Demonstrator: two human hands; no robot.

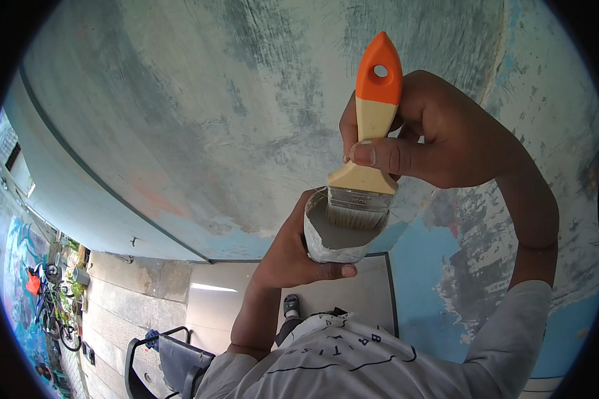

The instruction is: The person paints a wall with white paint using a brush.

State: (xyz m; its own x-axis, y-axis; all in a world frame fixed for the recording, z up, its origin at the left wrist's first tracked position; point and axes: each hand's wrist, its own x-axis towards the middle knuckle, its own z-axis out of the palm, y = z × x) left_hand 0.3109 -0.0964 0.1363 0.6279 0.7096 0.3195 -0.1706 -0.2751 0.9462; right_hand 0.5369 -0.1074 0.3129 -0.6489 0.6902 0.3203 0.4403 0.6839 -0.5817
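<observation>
Between the thumb and fingers of my right hand (444,129) is a flat paintbrush (374,119) with a pale wooden handle, an orange end with a hole, and a metal ferrule. Its bristles (357,217) point down into a white-coated cup (337,252). Grey paint or a similar liquid (347,240) fills much of the cup. My left hand (292,249) wraps around the cup's side, its thumb along the lower front. I cannot tell whether the bristle tips are dipped in the liquid.
A patchy wall (189,124), grey-white over light blue, rises close in front and continues on the right (424,269). A dark chair (182,356) stands at lower left on the tiled floor (219,299). Farther left are bicycles (55,309) and potted plants (75,287).
</observation>
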